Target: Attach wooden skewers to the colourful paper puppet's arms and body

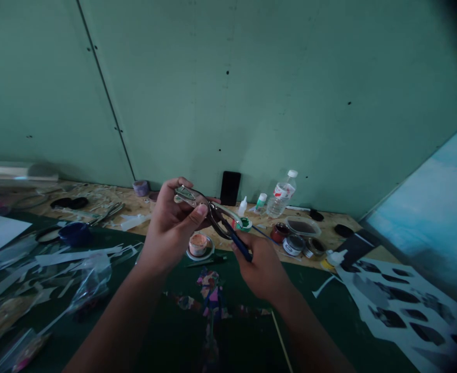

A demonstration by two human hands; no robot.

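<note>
Left hand (174, 225): its grip is closed on the silver tool (215, 220), which is pinched between thumb and bent fingers.
Right hand (261, 264): its grip is wrapped around a blue handle (241, 247); whether this belongs to the same tool cannot be made out.
Tool position: it is held tilted between both hands, raised above the table (330, 221); no workpiece can be made out in it, so how far its handling has gone cannot be told.
Patchwork figure (210, 298): on the dark green covering, coloured patches are spread over its upper part and arms, so much is judged done; the lower end is lost in shadow.
Paper strips (76, 255): these are scattered at left, and some cutting is judged done.
Paper sheet (399, 300): dark shapes are shown at right; whether any is left uncut cannot be told.
Peach jar (198, 243): it is left open beyond the figure.
Phone (230, 188): it is propped against the green wall (228, 103), left of the water bottle (281, 197).
</note>
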